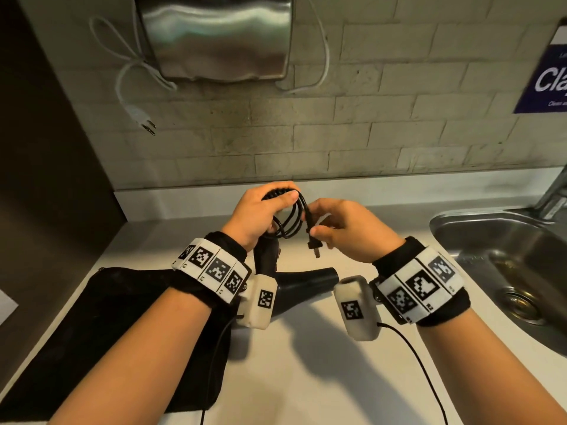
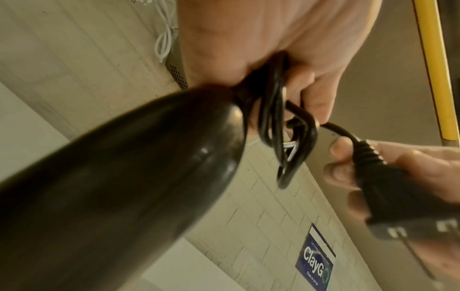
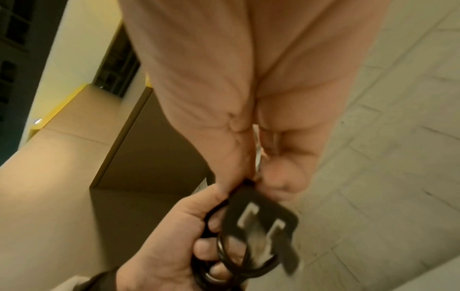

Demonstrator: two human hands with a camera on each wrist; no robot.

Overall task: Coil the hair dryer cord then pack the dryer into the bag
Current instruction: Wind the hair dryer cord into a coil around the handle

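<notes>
My left hand [image 1: 266,207] grips the black hair dryer's handle end together with several loops of its black cord [image 1: 291,220]. The dryer [image 1: 302,285] hangs below that hand, its nozzle pointing right above the counter; its dark body [image 2: 119,189] fills the left wrist view. My right hand [image 1: 331,228] pinches the cord's plug end, and the plug [image 1: 315,249] points down with its prongs [image 3: 259,220] showing. A thin white tie [image 3: 257,149] runs between the right fingers. The black bag [image 1: 122,317] lies flat on the counter at the left, under my left forearm.
A steel sink [image 1: 506,265] with a tap is set into the white counter [image 1: 306,363] at the right. On the tiled wall hangs a steel dispenser [image 1: 214,35] with a dangling white cord and plug [image 1: 144,118]. A blue sign [image 1: 546,78] is at the far right.
</notes>
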